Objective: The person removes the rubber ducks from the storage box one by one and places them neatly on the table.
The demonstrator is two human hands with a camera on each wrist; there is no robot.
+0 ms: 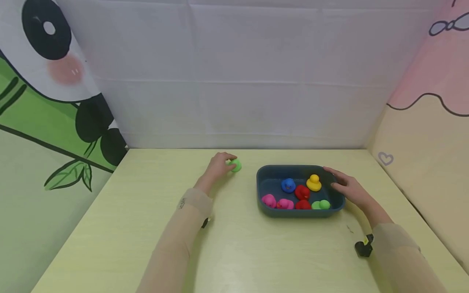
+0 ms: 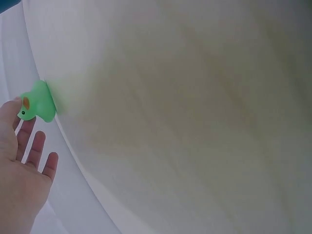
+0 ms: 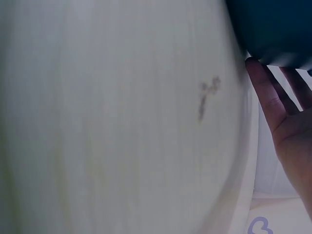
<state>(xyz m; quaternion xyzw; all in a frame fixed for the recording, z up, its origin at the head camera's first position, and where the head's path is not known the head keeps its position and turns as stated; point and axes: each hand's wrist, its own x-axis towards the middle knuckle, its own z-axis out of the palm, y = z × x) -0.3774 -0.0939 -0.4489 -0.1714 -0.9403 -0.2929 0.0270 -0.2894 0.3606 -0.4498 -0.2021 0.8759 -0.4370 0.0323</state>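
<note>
At the far side of the table, my left hand [image 1: 218, 165] pinches a green rubber duck [image 1: 235, 165] between thumb and forefinger. In the left wrist view the duck [image 2: 39, 103] sits on the tabletop, and the other fingers of that hand extend beside it. A dark blue tray [image 1: 297, 213] stands to the right. My right hand [image 1: 349, 188] rests against its right end, with fingers and thumb spread along the rim. The right wrist view shows straight fingertips touching the tray's outer wall [image 3: 278, 36].
Inside the tray lie a blue duck [image 1: 288, 185], a yellow duck [image 1: 314, 183], two red ducks [image 1: 302, 192], two pink ducks [image 1: 269, 200] and another green duck [image 1: 321, 204]. A white sheet [image 1: 249, 81] hangs behind the table [image 1: 256, 252], with printed panels on both sides.
</note>
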